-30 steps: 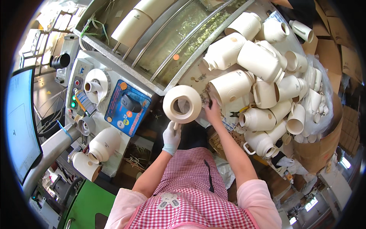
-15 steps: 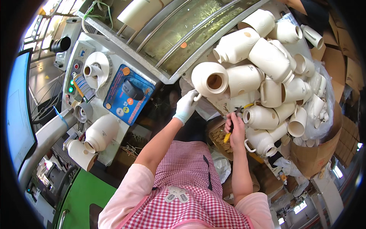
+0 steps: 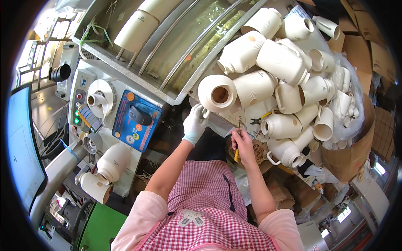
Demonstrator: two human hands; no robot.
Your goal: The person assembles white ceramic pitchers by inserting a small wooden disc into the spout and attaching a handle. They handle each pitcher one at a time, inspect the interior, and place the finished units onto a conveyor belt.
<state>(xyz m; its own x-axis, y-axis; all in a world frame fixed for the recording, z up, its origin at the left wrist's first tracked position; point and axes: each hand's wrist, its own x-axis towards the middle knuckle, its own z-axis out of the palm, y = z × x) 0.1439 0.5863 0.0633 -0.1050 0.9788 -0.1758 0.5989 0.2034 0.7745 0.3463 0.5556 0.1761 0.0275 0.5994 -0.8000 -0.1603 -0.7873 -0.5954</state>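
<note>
My gloved left hand [image 3: 195, 125] is closed on the handle of a cream jug [image 3: 206, 90], whose round mouth faces me. The jug lies at the near end of a heap of similar jugs. Below and to the right, my bare right hand [image 3: 243, 146] grips a slim tool [image 3: 237, 155] with a yellow and black handle. Its thin tip points up, away from me and apart from the jug; its exact kind is unclear. Yellow-handled pliers [image 3: 261, 119] with black jaws lie beside the heap, just beyond my right hand.
Cream jugs [image 3: 279, 62] are piled at the right, beside a lined cardboard box [image 3: 356, 146]. A metal-edged water tank [image 3: 176, 98] with rails stands ahead. Left are a mouse [image 3: 140, 116] on a blue mat [image 3: 125, 129], a label roll [image 3: 104, 104] and a monitor [image 3: 25, 154].
My right hand has moved left, away from the pliers and nearer my left hand, with the slim tool in it. My left hand stays at the jug's handle while the whole view shifts.
</note>
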